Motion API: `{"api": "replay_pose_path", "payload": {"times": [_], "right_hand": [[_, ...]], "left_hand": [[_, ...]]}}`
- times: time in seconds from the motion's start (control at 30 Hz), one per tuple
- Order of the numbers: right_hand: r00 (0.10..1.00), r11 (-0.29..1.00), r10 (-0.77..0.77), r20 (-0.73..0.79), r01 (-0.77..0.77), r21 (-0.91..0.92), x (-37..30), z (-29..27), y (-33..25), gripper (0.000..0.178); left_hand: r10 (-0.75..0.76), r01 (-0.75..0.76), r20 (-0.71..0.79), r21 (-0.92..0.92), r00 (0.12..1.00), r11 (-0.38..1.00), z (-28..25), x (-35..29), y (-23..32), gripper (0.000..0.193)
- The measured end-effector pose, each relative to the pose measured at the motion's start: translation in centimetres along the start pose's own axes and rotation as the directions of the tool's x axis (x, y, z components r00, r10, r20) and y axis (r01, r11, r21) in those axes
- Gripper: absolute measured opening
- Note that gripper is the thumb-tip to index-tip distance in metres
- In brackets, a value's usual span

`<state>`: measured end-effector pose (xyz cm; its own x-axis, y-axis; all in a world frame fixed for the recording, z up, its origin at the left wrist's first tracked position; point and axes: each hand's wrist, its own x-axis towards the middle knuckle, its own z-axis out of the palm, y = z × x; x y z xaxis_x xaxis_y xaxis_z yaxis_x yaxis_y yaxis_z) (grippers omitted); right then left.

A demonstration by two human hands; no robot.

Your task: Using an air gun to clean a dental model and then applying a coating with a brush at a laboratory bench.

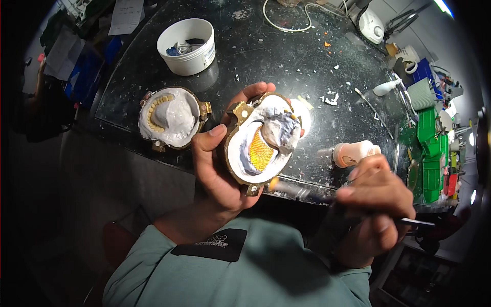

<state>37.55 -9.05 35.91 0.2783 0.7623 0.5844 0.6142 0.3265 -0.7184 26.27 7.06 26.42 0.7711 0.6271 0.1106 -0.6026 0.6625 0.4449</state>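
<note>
My left hand (pixel 217 179) grips one half of a brass denture flask (pixel 232 159), tilted up above the bench edge. White plaster (pixel 239 143) fills this half, with a grey-stained hollow and a patch of golden mesh (pixel 261 152) in it. In my right hand (pixel 381 199) is a brush (pixel 302 191), smeared by motion; its yellowish tip is close to the flask's lower rim, and whether they touch I cannot tell. The other flask half (pixel 174 118) lies on the bench to the left, holding plaster with a curved row of teeth (pixel 155 113).
A white tub (pixel 186 60) with scraps inside stands at the far left of the dark bench (pixel 266 56). Just beyond my right hand is a pinkish bottle (pixel 353 153). Farther right are a thin tool (pixel 373 110), a white dropper bottle (pixel 386 88) and green bins (pixel 432 153).
</note>
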Motion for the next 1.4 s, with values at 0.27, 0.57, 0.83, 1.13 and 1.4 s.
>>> {"api": "replay_pose_path", "payload": {"times": [0.27,0.57,0.83,1.13,1.4], "right_hand": [[0.979,0.959,-0.018,-0.204,-0.041,-0.282,-0.7,-0.2,1.3,0.038],[1.0,0.963,-0.001,-0.004,0.0,-0.271,0.0,-0.3,0.2,0.029],[0.951,0.981,-0.017,-0.308,-0.043,-0.187,-2.2,-1.0,1.3,0.029],[0.98,0.925,-0.028,-0.199,-0.05,-0.376,-3.2,0.0,1.2,0.02],[0.976,0.992,-0.03,-0.215,0.003,-0.127,-3.2,0.1,0.5,0.04]], "left_hand": [[-0.038,0.047,0.056,-0.177,0.998,0.983,0.0,0.2,-0.2,0.075],[0.013,-0.015,0.024,0.066,1.0,0.998,0.2,-0.2,0.0,0.082],[-0.155,0.158,0.034,-0.305,0.987,0.939,0.0,-0.2,0.2,0.078],[-0.237,0.282,0.155,-0.444,0.959,0.85,-0.9,0.7,0.3,0.08],[-0.264,0.307,0.158,-0.516,0.952,0.8,-0.8,0.5,0.6,0.082]]}}
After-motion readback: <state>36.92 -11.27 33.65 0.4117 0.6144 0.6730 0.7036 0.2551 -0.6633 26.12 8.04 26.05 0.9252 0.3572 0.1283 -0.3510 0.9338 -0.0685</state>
